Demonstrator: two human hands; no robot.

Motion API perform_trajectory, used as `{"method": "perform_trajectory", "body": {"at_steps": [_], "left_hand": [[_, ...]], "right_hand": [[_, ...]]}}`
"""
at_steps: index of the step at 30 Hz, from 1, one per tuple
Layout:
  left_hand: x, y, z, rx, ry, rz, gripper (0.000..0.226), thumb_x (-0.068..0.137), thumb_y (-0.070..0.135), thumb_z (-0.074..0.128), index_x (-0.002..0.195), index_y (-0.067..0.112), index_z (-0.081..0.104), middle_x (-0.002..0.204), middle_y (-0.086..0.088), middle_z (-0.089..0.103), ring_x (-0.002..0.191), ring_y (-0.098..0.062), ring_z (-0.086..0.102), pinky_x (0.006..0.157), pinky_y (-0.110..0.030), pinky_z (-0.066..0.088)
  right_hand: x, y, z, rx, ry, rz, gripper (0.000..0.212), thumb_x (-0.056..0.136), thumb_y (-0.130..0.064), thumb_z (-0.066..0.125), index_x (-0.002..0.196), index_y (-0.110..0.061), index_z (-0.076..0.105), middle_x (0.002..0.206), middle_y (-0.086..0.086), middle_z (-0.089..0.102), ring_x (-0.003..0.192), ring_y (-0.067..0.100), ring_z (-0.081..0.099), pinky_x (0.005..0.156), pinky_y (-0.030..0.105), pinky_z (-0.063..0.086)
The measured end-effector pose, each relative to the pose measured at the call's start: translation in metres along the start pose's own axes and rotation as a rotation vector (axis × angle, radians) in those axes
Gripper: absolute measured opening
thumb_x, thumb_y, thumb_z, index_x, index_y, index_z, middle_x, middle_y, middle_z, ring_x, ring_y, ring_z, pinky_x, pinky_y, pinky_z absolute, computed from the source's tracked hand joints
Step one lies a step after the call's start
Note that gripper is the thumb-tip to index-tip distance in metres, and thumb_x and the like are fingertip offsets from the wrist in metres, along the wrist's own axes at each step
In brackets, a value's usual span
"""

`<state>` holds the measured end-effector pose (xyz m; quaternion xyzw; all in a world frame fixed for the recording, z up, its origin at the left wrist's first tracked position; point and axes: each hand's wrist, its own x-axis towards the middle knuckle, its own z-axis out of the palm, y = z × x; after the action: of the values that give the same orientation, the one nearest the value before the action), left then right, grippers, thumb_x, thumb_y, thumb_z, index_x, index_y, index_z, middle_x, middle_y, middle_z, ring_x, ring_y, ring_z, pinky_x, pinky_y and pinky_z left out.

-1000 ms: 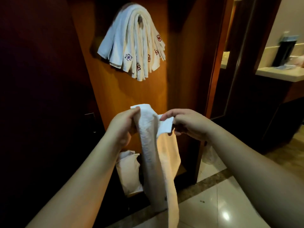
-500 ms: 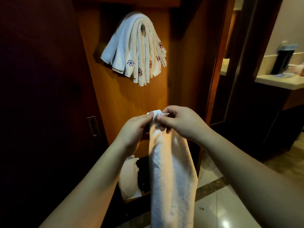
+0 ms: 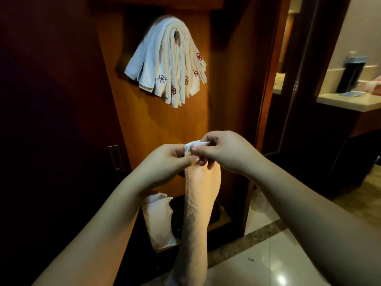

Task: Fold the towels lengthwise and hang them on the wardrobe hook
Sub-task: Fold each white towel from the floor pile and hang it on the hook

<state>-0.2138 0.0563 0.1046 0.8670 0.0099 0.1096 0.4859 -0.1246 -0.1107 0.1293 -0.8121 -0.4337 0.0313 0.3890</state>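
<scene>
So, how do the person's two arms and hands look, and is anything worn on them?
Both forearms are bare up to the frame's edge: no sleeves, watch, bracelet or gloves show. The left hand and right hand carry no visible rings. Fingernails look short and unpainted.

folded white towel [image 3: 198,203] hanging, towels [image 3: 167,65] on hook [image 3: 176,35]

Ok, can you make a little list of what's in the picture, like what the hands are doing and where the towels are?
left hand: pinches the top edge of the towel
right hand: pinches the same top edge, close beside the left
towel: folded into a long narrow strip, hanging down from both hands
hung towels: a bunch draped over the hook, flower stitching near the ends
hook: on the wooden wardrobe panel, above the hands
</scene>
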Motion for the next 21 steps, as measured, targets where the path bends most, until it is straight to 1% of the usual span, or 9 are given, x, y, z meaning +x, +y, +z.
{"method": "perform_trajectory", "body": {"at_steps": [2,4,6,8,11,14,17,20,21], "left_hand": [[0.002,-0.001,-0.002,0.045,0.014,-0.009,0.014,0.096,0.023,0.062,0.097,0.024,0.076,0.089,0.003,0.075,0.088,-0.015,0.072,0.084,-0.041,0.06],[0.002,-0.003,-0.008,-0.017,0.007,-0.027,0.016,0.097,0.018,0.061,0.097,0.02,0.077,0.09,-0.001,0.075,0.088,-0.019,0.072,0.08,-0.039,0.059],[0.002,-0.006,-0.014,-0.115,-0.007,-0.037,0.019,0.096,0.016,0.062,0.092,0.022,0.079,0.087,-0.001,0.075,0.083,-0.016,0.072,0.073,-0.032,0.054],[0.001,-0.009,-0.019,-0.184,-0.003,-0.034,0.013,0.089,0.018,0.068,0.088,0.019,0.081,0.083,-0.002,0.074,0.077,-0.015,0.069,0.068,-0.026,0.052],[-0.001,-0.016,-0.028,-0.27,0.019,-0.034,0.015,0.075,0.016,0.075,0.089,0.013,0.081,0.084,-0.008,0.074,0.075,-0.017,0.069,0.064,-0.024,0.054],[-0.006,-0.026,-0.036,-0.287,0.041,-0.044,0.013,0.076,0.014,0.074,0.087,0.011,0.08,0.086,-0.013,0.074,0.077,-0.022,0.068,0.068,-0.03,0.053],[-0.011,-0.035,-0.042,-0.261,0.086,-0.043,0.017,0.074,0.01,0.07,0.085,0.015,0.081,0.088,-0.014,0.074,0.079,-0.021,0.068,0.072,-0.031,0.051],[-0.016,-0.044,-0.048,-0.231,0.147,-0.051,0.029,0.066,0.012,0.061,0.084,0.023,0.082,0.089,-0.013,0.077,0.081,-0.02,0.071,0.074,-0.031,0.053],[-0.017,-0.047,-0.049,-0.24,0.177,-0.062,0.029,0.066,0.012,0.063,0.083,0.025,0.082,0.089,-0.012,0.077,0.082,-0.02,0.072,0.076,-0.032,0.053]], "right_hand": [[0.002,-0.001,-0.006,0.038,-0.099,0.024,0.017,0.096,-0.043,0.064,0.091,-0.027,0.066,0.073,-0.015,0.074,0.062,0.001,0.07,0.051,0.012,0.045],[0.008,0.003,-0.015,0.015,-0.217,0.043,0.015,0.095,-0.042,0.065,0.097,-0.027,0.065,0.077,-0.016,0.075,0.066,0.002,0.071,0.048,0.009,0.044],[0.014,0.015,-0.022,-0.071,-0.332,0.069,0.013,0.093,-0.038,0.069,0.1,-0.028,0.065,0.079,-0.014,0.075,0.07,0.001,0.072,0.056,0.013,0.049],[0.018,0.033,-0.019,-0.186,-0.444,0.123,0.014,0.092,-0.035,0.072,0.103,-0.029,0.066,0.08,-0.013,0.076,0.07,0.001,0.072,0.067,0.02,0.053],[0.019,0.065,-0.01,-0.381,-0.529,0.188,0.017,0.093,-0.042,0.069,0.105,-0.031,0.068,0.076,-0.016,0.074,0.065,-0.004,0.068,0.065,0.02,0.047],[0.016,0.09,-0.008,-0.491,-0.523,0.243,0.02,0.092,-0.052,0.066,0.097,-0.032,0.069,0.075,-0.02,0.073,0.066,-0.004,0.067,0.062,0.02,0.044],[0.013,0.102,-0.005,-0.554,-0.464,0.276,0.028,0.09,-0.058,0.065,0.101,-0.032,0.067,0.081,-0.013,0.071,0.074,0.003,0.066,0.062,0.02,0.045],[0.009,0.098,-0.017,-0.583,-0.244,0.19,0.03,0.089,-0.061,0.063,0.105,-0.036,0.064,0.088,-0.02,0.058,0.083,0.001,0.057,0.064,0.021,0.042],[0.006,0.094,-0.022,-0.562,-0.158,0.14,0.026,0.089,-0.062,0.061,0.097,-0.037,0.062,0.087,-0.02,0.057,0.083,0.002,0.056,0.063,0.021,0.041]]}}
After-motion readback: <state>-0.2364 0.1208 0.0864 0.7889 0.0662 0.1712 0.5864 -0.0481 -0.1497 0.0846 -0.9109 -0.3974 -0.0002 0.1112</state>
